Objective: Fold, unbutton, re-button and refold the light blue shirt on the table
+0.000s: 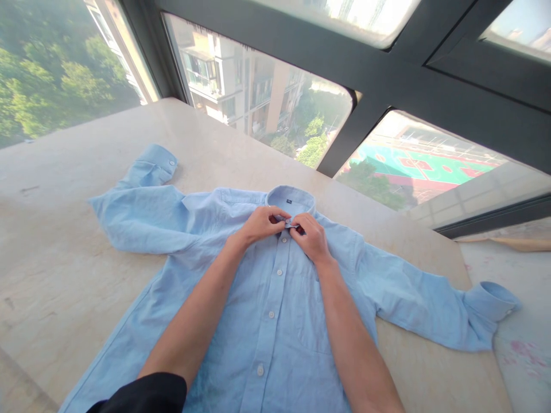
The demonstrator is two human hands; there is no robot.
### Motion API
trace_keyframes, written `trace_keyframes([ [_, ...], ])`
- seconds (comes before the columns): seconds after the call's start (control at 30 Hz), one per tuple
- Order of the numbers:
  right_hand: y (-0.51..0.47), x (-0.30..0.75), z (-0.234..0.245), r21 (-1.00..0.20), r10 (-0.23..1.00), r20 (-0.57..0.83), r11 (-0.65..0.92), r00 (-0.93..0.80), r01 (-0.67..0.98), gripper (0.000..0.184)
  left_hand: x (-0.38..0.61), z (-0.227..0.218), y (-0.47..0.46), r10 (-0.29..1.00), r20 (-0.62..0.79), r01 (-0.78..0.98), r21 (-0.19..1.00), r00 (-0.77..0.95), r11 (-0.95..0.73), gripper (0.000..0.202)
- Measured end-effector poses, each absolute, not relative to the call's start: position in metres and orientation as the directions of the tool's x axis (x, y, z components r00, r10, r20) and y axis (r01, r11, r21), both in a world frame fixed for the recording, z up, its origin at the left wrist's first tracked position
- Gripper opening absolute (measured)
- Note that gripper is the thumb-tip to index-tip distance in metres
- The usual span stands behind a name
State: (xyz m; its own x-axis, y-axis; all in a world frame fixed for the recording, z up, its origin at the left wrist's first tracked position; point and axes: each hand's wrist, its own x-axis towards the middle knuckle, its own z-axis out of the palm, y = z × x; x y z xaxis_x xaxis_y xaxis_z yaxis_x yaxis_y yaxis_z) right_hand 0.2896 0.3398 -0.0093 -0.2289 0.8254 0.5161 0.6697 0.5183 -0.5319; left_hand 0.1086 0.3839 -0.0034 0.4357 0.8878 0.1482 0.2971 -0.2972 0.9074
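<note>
A light blue button-up shirt (275, 321) lies flat, front up, on a beige stone ledge (64, 246), sleeves spread out to both sides. Several white buttons run down its closed front. My left hand (260, 223) and my right hand (310, 234) meet at the collar (291, 198). Both pinch the fabric at the top button, fingers curled and pressed together. The button itself is hidden under my fingertips.
Large windows with dark frames (387, 74) rise right behind the ledge, showing buildings, trees and a sports court far below. The left cuff (159, 160) lies near the window side. The right cuff (495, 301) reaches the ledge's right edge.
</note>
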Motion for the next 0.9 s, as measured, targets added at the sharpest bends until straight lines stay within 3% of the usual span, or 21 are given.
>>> trace_keyframes([
  [0.27, 0.338, 0.288, -0.011, -0.517, 0.807, 0.549, 0.531, -0.216, 0.671, 0.016, 0.103, 0.010, 0.380, 0.895, 0.063, 0.192, 0.968, 0.441, -0.162, 0.021],
  [0.57, 0.340, 0.288, -0.015, -0.442, 0.750, 0.626, 0.567, -0.214, 0.696, 0.017, 0.106, 0.010, 0.380, 0.887, 0.137, 0.185, 0.953, 0.441, -0.239, 0.018],
  [0.9, 0.339, 0.289, -0.016, -0.354, 0.660, 0.724, 0.606, -0.202, 0.712, 0.013, 0.101, 0.014, 0.385, 0.824, 0.099, 0.192, 0.950, 0.558, -0.245, 0.020],
])
